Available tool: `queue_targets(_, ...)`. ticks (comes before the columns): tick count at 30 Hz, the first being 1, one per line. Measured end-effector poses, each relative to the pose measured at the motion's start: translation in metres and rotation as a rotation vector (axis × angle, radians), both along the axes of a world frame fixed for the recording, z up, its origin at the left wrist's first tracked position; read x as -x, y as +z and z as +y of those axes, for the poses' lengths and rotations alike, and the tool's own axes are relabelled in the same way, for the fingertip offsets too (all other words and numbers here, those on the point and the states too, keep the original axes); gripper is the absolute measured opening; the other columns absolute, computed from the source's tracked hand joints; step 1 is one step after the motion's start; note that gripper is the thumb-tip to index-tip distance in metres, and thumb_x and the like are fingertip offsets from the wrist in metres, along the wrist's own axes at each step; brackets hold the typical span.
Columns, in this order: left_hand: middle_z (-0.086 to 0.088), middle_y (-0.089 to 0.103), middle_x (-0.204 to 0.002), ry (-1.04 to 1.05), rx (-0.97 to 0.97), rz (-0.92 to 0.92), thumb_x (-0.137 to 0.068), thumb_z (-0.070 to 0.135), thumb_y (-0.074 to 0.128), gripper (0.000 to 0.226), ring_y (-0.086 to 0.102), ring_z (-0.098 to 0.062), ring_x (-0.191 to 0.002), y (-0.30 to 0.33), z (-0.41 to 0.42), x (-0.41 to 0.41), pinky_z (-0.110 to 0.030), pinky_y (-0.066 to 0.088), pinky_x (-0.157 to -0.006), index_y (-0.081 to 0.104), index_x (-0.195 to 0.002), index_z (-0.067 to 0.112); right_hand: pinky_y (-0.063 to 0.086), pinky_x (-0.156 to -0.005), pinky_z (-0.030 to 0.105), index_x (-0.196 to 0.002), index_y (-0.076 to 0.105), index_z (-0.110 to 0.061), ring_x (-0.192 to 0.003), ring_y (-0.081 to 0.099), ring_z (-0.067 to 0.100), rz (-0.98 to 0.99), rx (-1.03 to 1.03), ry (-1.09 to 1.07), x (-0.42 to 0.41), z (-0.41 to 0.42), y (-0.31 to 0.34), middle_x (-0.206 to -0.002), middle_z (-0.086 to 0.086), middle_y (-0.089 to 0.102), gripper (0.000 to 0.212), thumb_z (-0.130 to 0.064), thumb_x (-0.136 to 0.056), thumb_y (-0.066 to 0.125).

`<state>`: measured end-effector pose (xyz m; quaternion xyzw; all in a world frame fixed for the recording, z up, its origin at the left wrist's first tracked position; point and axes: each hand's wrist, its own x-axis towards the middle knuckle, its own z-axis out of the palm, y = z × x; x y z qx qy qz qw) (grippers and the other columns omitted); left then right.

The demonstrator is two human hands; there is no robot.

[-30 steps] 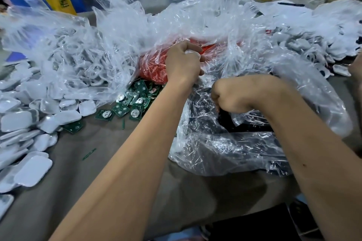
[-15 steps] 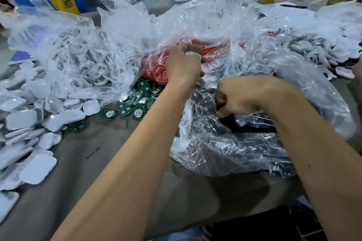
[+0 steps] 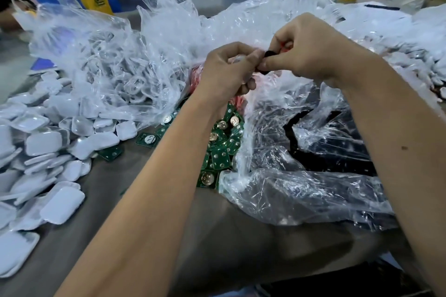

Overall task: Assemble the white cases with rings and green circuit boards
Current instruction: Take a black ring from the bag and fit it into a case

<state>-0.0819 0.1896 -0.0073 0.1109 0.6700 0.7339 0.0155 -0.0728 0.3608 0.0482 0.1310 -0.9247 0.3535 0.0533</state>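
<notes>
Black ring point(image 3: 265, 60) pinched between right hand point(image 3: 311, 53) and left hand point(image 3: 229, 72), both curled.

white cases point(image 3: 43, 143): smooth, glossy plastic
green circuit boards point(image 3: 218, 159): matt, with shiny metal discs
bags point(image 3: 301, 190): clear, crinkled, glossy film
tabletop point(image 3: 101, 202): matt grey

Lots of white cases point(image 3: 43, 144) are lying in a big messy pile on the left side of the table, some flat and some tipping on each other. More white ones are sitting inside a clear bag behind them. Little green circuit boards point(image 3: 218, 149) with round shiny middles are lying in a heap in the middle. A small black ring point(image 3: 267, 53) is being pinched up high.
</notes>
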Motion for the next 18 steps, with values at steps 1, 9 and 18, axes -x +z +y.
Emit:
queue_targets(1, 0.001, 0.063, -0.059, 0.013, -0.004, -0.015, -0.096, 0.015, 0.071, 0.015, 0.05, -0.013, -0.045, -0.001, -0.002, 0.001, -0.019, 0.036, -0.04, 0.066, -0.083, 0.009, 0.029, -0.042, 0.013, -0.079, 0.073, 0.002, -0.041, 0.035, 0.004, -0.003, 0.002, 0.014, 0.004, -0.003, -0.002, -0.055, 0.004, 0.046, 0.025, -0.018, -0.083, 0.087)
queue_targets(9, -0.007, 0.067, -0.068, 0.193, -0.036, -0.078, -0.098, 0.013, 0.068, 0.016, 0.047, -0.011, -0.043, -0.009, -0.012, 0.012, -0.019, 0.036, -0.038, 0.064, -0.085, 0.005, 0.038, -0.053, 0.025, -0.097, 0.077, 0.003, -0.064, 0.044, 0.02, -0.11, 0.236, 0.041, 0.026, -0.007, -0.018, -0.073, 0.013, 0.056, 0.025, -0.022, -0.093, 0.078)
queue_targets(18, 0.005, 0.069, -0.059, 0.286, 0.07, -0.025, -0.098, 0.014, 0.068, 0.016, 0.051, -0.007, -0.038, -0.015, -0.009, 0.01, -0.018, 0.04, -0.039, 0.066, -0.084, 0.007, 0.035, -0.051, 0.015, -0.1, 0.077, -0.016, -0.056, 0.05, 0.001, 0.029, -0.173, -0.033, 0.063, -0.014, -0.018, -0.07, -0.009, 0.06, 0.016, -0.031, -0.1, 0.07)
